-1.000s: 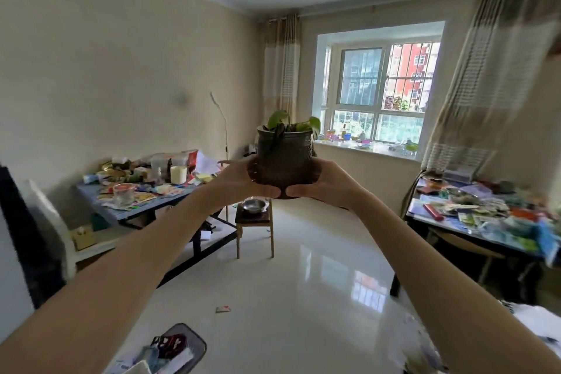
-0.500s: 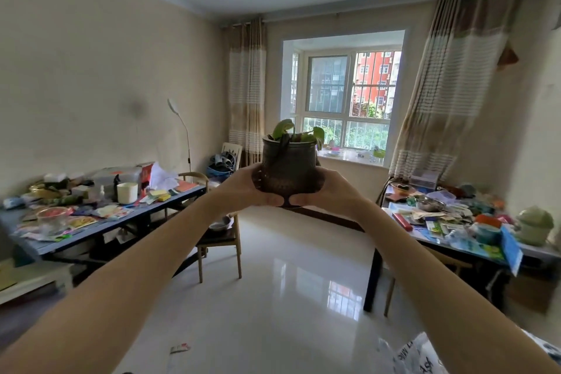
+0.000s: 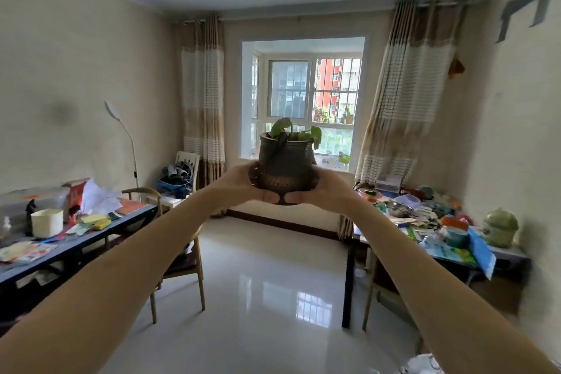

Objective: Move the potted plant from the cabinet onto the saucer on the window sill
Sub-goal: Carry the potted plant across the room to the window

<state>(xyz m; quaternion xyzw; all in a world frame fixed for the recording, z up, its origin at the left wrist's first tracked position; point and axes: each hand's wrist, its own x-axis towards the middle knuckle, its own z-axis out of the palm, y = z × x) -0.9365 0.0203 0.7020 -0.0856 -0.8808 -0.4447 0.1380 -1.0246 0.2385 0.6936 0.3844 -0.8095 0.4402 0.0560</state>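
I hold the potted plant (image 3: 285, 161), a dark textured pot with a few green leaves, out in front of me at arm's length. My left hand (image 3: 243, 184) cups its lower left side and my right hand (image 3: 324, 190) cups its lower right side, fingertips nearly meeting under the base. The pot is upright. Behind it, across the room, lies the window sill (image 3: 331, 162) with small items on it. The pot hides part of the sill, and I cannot make out a saucer.
A cluttered table (image 3: 91, 234) runs along the left wall with a wooden chair (image 3: 182, 264) beside it. Another cluttered table (image 3: 440, 240) stands on the right. Shiny floor (image 3: 267, 282) stretches between them toward the window. Curtains (image 3: 203, 91) flank the bay.
The view has swung right and advanced, so the window now sits straight ahead and looks larger. Both hands keep the same hold on the pot.
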